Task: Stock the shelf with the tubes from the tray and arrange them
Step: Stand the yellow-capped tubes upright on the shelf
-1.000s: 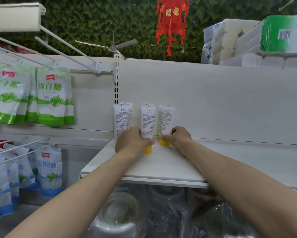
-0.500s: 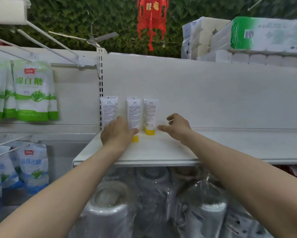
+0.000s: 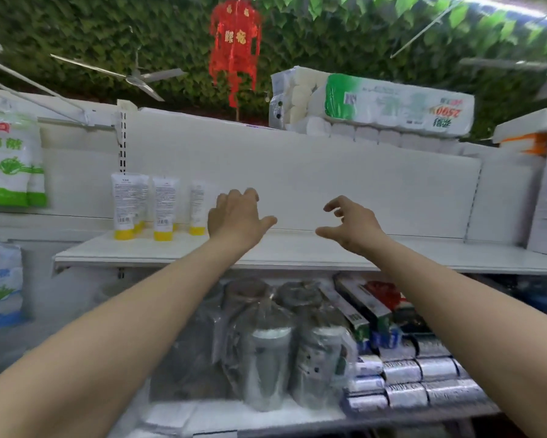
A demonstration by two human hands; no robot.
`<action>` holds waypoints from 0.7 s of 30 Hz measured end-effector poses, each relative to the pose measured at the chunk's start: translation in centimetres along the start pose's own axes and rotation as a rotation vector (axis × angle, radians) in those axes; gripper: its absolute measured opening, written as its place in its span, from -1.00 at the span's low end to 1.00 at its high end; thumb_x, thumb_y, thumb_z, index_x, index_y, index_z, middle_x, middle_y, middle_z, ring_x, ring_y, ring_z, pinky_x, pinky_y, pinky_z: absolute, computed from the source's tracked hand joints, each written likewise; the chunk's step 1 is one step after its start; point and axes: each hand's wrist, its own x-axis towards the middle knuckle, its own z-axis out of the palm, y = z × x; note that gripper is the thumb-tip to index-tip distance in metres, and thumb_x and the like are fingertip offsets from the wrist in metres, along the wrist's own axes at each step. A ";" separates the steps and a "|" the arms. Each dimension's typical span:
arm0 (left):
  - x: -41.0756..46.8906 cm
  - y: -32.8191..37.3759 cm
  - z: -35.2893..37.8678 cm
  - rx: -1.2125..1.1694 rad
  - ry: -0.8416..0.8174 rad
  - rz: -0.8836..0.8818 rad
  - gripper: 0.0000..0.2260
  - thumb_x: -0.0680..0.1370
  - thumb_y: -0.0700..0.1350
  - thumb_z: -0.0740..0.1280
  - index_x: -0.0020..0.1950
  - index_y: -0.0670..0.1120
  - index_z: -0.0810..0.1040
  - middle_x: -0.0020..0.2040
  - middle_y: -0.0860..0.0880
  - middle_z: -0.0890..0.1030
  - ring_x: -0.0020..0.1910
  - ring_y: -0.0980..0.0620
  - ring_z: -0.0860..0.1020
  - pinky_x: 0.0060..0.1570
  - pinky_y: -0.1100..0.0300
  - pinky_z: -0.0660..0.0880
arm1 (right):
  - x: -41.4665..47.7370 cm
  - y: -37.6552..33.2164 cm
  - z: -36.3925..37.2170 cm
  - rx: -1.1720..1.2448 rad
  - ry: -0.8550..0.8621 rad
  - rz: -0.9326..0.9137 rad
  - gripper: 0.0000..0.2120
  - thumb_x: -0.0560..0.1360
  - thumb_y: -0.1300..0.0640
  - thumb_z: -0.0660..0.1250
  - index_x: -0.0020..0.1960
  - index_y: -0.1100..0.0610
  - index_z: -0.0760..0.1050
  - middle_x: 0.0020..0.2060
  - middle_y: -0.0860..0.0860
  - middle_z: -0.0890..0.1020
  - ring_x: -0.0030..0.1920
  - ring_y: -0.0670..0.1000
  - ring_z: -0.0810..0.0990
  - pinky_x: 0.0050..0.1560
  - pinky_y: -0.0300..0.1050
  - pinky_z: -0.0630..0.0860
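Shelf (image 3: 297, 251) is white. At its left end stand the tubes (image 3: 163, 210), several of them, white w/ yellow caps, cap-down and upright, in what looks like 2 rows; exact count unclear from here. Under the shelf I see plastic-wrapped metal cups (image 3: 266, 352), and silver-wrapped packs (image 3: 424, 380) below its right half.

Left hand (image 3: 234, 216) hovers over the shelf's left-centre, just beside the rightmost tube. Fingers are loosely bent, thumb stuck out to the side, and it's holding nothing. Can't tell if it touches that tube; too much blur. Right hand (image 3: 354, 226) hovers over the shelf's middle, fingers spread and hooked, also holding nothing. Both forearms reach in from below the shelf edge.

Text: tubes carry fine print and a barcode near the cap, unreadable. Above the shelf's back panel lies a tissue-roll pack (image 3: 392, 105), green/white, w/ upside-down red digits, approx "2500". A red lantern (image 3: 236, 45) hangs above the shelf w/ gold Chinese chars. Left of the shelf hang green-white bags (image 3: 6, 159) w/ a red logo, blurred.
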 end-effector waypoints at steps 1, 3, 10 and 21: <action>-1.1 2.4 0.8 -0.008 -0.024 0.016 -0.50 0.51 0.24 0.32 0.34 0.00 0.42 0.27 -0.09 0.48 0.29 -0.13 0.38 0.12 0.00 0.40 | -1.2 1.5 -1.8 -0.041 -0.004 -0.001 -0.51 0.42 -0.04 0.49 0.29 -0.02 0.43 0.24 0.07 0.52 0.15 0.06 0.50 0.07 -0.06 0.44; -3.5 7.2 2.5 -0.017 -0.081 0.057 -0.52 0.52 0.24 0.29 0.34 0.00 0.42 0.26 -0.08 0.47 0.28 -0.12 0.38 0.08 0.02 0.40 | -3.7 4.9 -5.2 -0.149 -0.003 0.001 -0.51 0.41 -0.05 0.47 0.29 -0.02 0.43 0.21 0.06 0.52 0.13 0.07 0.49 0.00 -0.08 0.39; -11.4 21.9 8.3 -0.010 -0.211 0.232 -0.52 0.50 0.27 0.27 0.31 0.01 0.45 0.24 -0.09 0.49 0.25 -0.13 0.40 0.08 -0.02 0.45 | -13.3 16.7 -15.3 -0.426 -0.053 0.098 -0.41 0.35 -0.10 0.50 0.33 -0.06 0.42 0.22 0.10 0.50 0.23 0.14 0.46 0.17 0.01 0.48; -18.5 39.6 18.5 -0.046 -0.396 0.441 -0.47 0.50 0.28 0.25 0.36 0.00 0.39 0.30 -0.11 0.41 0.29 -0.16 0.33 0.13 -0.07 0.41 | -23.0 33.7 -24.9 -0.605 -0.112 0.374 -0.38 0.35 -0.17 0.46 0.36 -0.15 0.36 0.33 0.06 0.37 0.34 0.14 0.33 0.28 0.08 0.45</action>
